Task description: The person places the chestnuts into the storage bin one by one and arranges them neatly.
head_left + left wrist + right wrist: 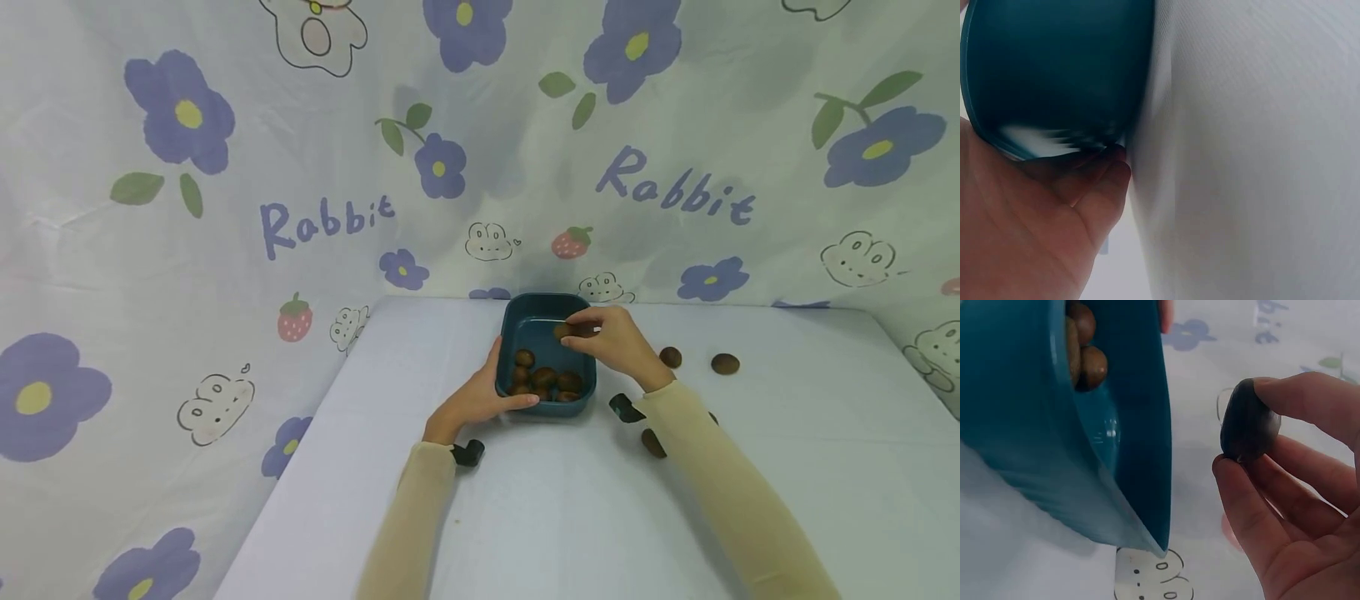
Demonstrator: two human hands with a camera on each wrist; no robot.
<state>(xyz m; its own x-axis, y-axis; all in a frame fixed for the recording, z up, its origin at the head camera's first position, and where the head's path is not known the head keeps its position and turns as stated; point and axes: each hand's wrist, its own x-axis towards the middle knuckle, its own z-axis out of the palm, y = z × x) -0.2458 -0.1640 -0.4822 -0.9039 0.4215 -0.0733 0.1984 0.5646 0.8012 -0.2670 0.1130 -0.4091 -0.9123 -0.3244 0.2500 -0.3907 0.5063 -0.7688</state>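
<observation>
A deep teal box (553, 409) stands on the white table, its rounded opening facing up. Several brown, roundish pieces (543, 378) lie together at its near end. My left hand (480, 398) grips the box at its near left corner, thumb along the front and fingers against the left side. Over the box's right part, my right hand (617, 340) pinches one smooth rounded piece (1250, 422) between thumb and fingertips. That piece looks dark in the right wrist view, beside the box wall. The left wrist view shows the left fingers bent against the box's outside.
Right of the box, two brown pieces (725, 364) lie on the table (540, 517). Nearer, another piece (653, 443) is partly covered by the right sleeve (712, 467), and one more peeks out behind it. A printed cloth (487, 150) hangs behind the table.
</observation>
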